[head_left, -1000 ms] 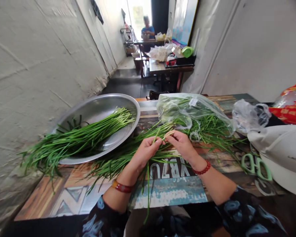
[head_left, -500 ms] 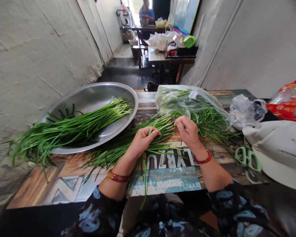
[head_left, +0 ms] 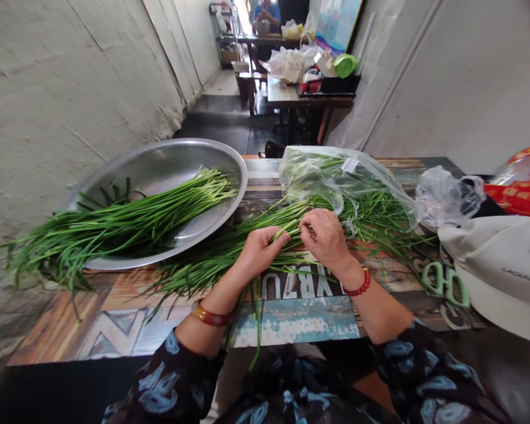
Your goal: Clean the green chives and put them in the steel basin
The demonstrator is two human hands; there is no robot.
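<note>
Green stalks [head_left: 221, 250] lie in a loose pile across the middle of the table, under and around both hands. My left hand [head_left: 262, 250] is closed on a few stalks, whose pale ends stick out past the thumb and whose leaves hang over the table's front edge. Just right of it, my right hand [head_left: 324, 235] has its fingers pinched at those pale ends; what it grips is too small to make out. A large metal basin [head_left: 194, 235] at the left holds a thick bunch of the same stalks, leaves draping over its rim.
A clear plastic bag [head_left: 335, 171] of greens lies behind my right hand. Scissors [head_left: 444, 282], a white cap [head_left: 499, 265] and a crumpled bag [head_left: 446, 194] are at the right. A person [head_left: 267, 17] sits at a far table.
My right hand has moved left, close to my left hand and the stalk ends. My left hand keeps its hold. The camera view has shifted slightly.
</note>
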